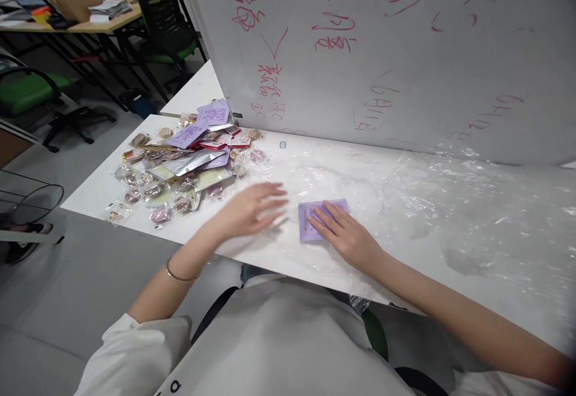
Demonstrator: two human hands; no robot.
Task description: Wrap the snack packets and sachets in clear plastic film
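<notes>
Supervisor: Head view. State the position of the item and both hands.

Operator: I read one purple packet (pixel 307 223) lying flat at the centre of the frame, above the near table edge. The right hand (pixel 353 241) rests on it, fingers extended across its face, not closed round it. The left hand (pixel 255 207) is just left of it, blurred, fingers spread wide; I see nothing held.

Supervisor: Progress?

Operator: My judgement: one packet is laid out singly and handling is under way. Clear film (pixel 477 222) spreads from centre to right, loose and crumpled. I cannot tell whether any layer covers the packet. The pile at the upper left is untouched by either hand.

Supervisor: Containers and contents?

Operator: In the pile, I note purple sachets (pixel 189 135), a silver pouch (pixel 195 161) and red-and-white boxes (pixel 238 143); their contents are hidden. Small transparent wrappers (pixel 161 215) show pink or brown pieces inside, too small to identify. The table (pixel 94 195) carries all of these. A dark bin (pixel 138 103) stands on the floor, upper left; its contents cannot be determined.
</notes>
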